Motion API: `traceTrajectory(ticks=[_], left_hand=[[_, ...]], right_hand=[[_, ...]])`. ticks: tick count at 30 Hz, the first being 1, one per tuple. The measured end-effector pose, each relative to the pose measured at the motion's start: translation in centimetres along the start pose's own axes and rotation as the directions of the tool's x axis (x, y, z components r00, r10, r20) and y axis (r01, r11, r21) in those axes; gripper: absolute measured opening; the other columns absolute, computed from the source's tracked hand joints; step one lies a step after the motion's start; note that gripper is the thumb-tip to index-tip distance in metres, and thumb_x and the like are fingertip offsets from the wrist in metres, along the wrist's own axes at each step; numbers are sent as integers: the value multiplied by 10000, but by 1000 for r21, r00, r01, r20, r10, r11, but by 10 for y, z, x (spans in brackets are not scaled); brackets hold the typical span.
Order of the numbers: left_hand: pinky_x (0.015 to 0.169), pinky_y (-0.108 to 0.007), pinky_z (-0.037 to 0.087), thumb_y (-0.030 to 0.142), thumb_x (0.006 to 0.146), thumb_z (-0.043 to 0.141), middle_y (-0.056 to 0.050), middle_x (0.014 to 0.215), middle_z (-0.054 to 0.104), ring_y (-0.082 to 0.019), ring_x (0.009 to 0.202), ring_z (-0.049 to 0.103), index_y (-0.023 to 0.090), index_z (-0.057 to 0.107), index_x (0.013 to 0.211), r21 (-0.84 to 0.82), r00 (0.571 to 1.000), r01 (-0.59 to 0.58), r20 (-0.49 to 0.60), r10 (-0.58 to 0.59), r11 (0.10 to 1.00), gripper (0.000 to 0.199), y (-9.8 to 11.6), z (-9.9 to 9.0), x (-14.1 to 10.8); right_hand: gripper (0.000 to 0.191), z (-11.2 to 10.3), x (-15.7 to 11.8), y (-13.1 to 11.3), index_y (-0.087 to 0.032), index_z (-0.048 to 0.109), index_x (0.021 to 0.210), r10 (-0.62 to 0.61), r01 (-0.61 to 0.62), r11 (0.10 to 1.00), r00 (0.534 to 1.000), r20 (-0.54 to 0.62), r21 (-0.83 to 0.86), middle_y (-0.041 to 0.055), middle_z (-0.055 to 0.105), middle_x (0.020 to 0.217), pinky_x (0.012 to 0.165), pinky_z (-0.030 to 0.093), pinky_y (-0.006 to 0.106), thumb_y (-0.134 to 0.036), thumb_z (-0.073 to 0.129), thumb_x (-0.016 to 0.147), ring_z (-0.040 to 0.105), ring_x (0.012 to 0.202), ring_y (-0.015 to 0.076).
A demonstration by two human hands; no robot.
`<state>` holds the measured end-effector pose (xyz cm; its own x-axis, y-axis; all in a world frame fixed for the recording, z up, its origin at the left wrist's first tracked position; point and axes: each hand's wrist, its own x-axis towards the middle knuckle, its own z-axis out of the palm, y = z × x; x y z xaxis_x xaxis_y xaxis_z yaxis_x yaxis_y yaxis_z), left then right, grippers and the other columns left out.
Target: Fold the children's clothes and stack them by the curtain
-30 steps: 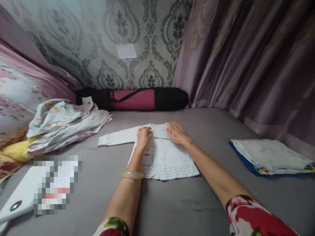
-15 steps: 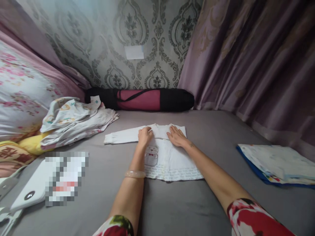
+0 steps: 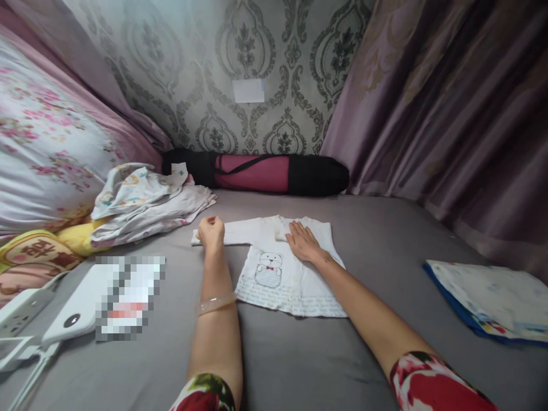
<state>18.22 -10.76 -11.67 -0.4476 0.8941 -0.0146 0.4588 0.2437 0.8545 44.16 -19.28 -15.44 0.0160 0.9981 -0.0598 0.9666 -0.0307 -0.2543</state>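
Observation:
A small white shirt (image 3: 274, 291) with a bear drawing and rows of printed text lies on the grey sheet. Its left sleeve stretches out flat to the left, and its right sleeve is folded in across the chest. My left hand (image 3: 210, 231) is closed on the cuff end of the outstretched sleeve, its fingertips partly hidden. With fingers extended, my right hand (image 3: 303, 241) lies flat on the upper chest, over the folded-in sleeve.
Crumpled light clothes (image 3: 154, 205) lie at the back left beside a floral pillow (image 3: 47, 148). A black and maroon roll bag (image 3: 252, 173) rests by the wall. White power strip (image 3: 21, 314) at left; folded cloths (image 3: 492, 297) at right.
My left hand has moved left from the shirt's shoulder to the sleeve's cuff and closed there. My right hand stays on the chest. The view has shifted slightly left.

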Motion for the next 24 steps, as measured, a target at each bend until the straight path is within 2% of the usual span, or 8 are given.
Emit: traceTrajectory(ticks=[1,3,5,8,11,15,24], left_hand=[[994,-490,387,278,825,489,-187,1235,595,-351,1229,486,141,610,1151,24,996,53,-79,-51,998,374,0,-5,-1],[1002,-520,370,313,811,511,-191,1298,529,-378,1281,415,157,577,1178,65,961,164,-237,-144,984,404,-1,-11,-6],[1006,-496,375,345,796,534,-197,1327,482,-375,1285,400,150,542,1198,94,926,228,-330,-186,969,447,-2,-12,-11],[1008,-480,375,351,764,573,-229,1334,441,-375,1272,410,111,492,1215,134,922,256,-331,-201,957,517,-6,-6,-13],[1004,-498,371,357,746,599,-244,1329,436,-394,1265,415,99,472,1208,180,934,260,-294,-200,949,544,-11,2,-12],[992,-504,377,341,756,597,-246,1325,442,-387,1266,418,108,458,1195,212,932,265,-308,-193,941,516,-17,5,-9],[986,-483,376,271,785,571,-262,1336,461,-379,1275,414,86,455,1225,241,943,260,-271,-193,935,491,-19,0,-7]], right_hand=[[670,-4,1,-1,-40,195,1520,11,-11,1000,999,32,5,118,148,1595,1180,57,402,-437,138,983,79,1471,217],[673,-13,5,-8,-35,185,1521,21,-22,1000,998,66,10,128,145,1594,1178,60,414,-434,157,981,78,1471,228],[670,-19,8,-17,-36,175,1523,-5,5,1000,1000,23,5,127,137,1596,1178,41,419,-429,171,980,69,1472,231],[665,-16,11,-32,-50,158,1529,-83,83,996,995,-61,-15,107,119,1600,1180,11,403,-431,166,985,51,1473,215],[648,-4,11,-39,-48,205,1520,-108,108,994,994,-24,-37,112,139,1596,1180,19,389,-417,177,988,77,1471,212],[631,8,10,-39,-50,242,1511,-111,111,993,994,-6,-50,119,148,1594,1181,34,403,-401,190,989,104,1468,225],[587,7,12,-35,-120,276,1513,-127,127,992,992,-1,-20,130,153,1595,1177,37,428,-397,230,997,105,1467,241]])
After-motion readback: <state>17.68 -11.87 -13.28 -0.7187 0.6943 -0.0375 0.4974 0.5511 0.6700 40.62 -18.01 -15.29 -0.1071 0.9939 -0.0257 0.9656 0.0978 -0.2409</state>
